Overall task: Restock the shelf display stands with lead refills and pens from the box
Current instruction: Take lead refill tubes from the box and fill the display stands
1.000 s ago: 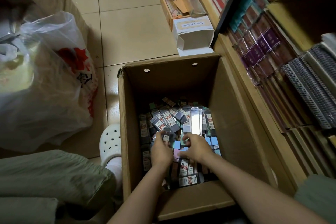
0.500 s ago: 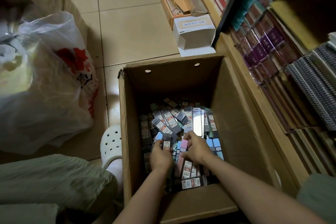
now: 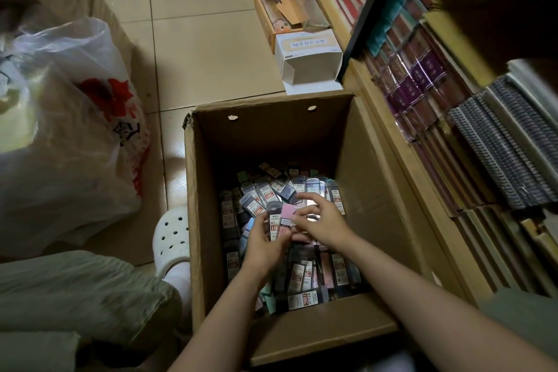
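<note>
Both hands were down inside the cardboard box point(image 3: 205, 220). The left hand point(image 3: 265, 238) had its fingers curled round a small bunch of lead refill packs point(image 3: 279, 220), lifted just above the loose heap of packs point(image 3: 305, 278) that lay below and around the grip. The right hand point(image 3: 321, 222), just beside it, pinched the top of the same bunch, its other fingers spread.
</note>
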The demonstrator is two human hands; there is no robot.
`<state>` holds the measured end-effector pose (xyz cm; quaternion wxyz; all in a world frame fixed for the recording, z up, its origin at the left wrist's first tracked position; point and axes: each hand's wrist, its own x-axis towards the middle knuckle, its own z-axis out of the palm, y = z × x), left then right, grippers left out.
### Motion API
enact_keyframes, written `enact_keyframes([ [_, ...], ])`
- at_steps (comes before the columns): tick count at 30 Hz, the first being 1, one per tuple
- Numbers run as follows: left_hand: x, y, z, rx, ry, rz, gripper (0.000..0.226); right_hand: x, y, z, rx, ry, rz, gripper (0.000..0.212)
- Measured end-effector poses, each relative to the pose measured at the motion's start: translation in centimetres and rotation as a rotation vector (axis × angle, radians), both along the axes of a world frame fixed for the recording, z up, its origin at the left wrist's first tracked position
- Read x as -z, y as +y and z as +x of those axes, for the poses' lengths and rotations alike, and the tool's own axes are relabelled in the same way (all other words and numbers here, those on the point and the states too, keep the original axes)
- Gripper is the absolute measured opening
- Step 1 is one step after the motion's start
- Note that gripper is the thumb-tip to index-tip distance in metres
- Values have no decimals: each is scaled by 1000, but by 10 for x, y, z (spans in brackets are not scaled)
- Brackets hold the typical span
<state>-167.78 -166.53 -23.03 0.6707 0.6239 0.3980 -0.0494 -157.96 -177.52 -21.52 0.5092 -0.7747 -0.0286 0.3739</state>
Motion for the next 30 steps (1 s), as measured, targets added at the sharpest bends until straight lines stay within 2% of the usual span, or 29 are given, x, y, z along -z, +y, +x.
enact_keyframes([
  [1,0,2,0,-51,20,40,50,4,-1,-1,-20,-26,-50,41],
  [3,3,6,-1,-162,70,111,49,13,-4,-4,-223,-136,-265,47],
  [6,12,11,-2,-267,124,69,49,25,-3,-10,-532,-199,-471,65],
  [9,19,11,-1,-298,139,47,42,37,7,-14,-668,-300,-608,76],
  [11,22,11,0,-314,138,39,34,44,12,-18,-705,-326,-677,76],
  [13,24,11,1,-324,138,35,29,48,13,-22,-655,-301,-667,74],
  [16,24,10,1,-308,141,34,28,47,9,-22,-441,-250,-557,64],
  [19,16,9,3,-242,125,42,30,34,3,-11,-293,-281,-489,38],
  [22,-4,9,12,-176,55,17,28,8,-5,-1,-148,-229,-349,12],
  [25,-39,10,32,-99,-18,-60,29,-29,-18,17,-25,-321,-300,12],
  [30,-125,13,80,401,-158,-5,28,-124,-38,63,118,-474,-200,24],
])
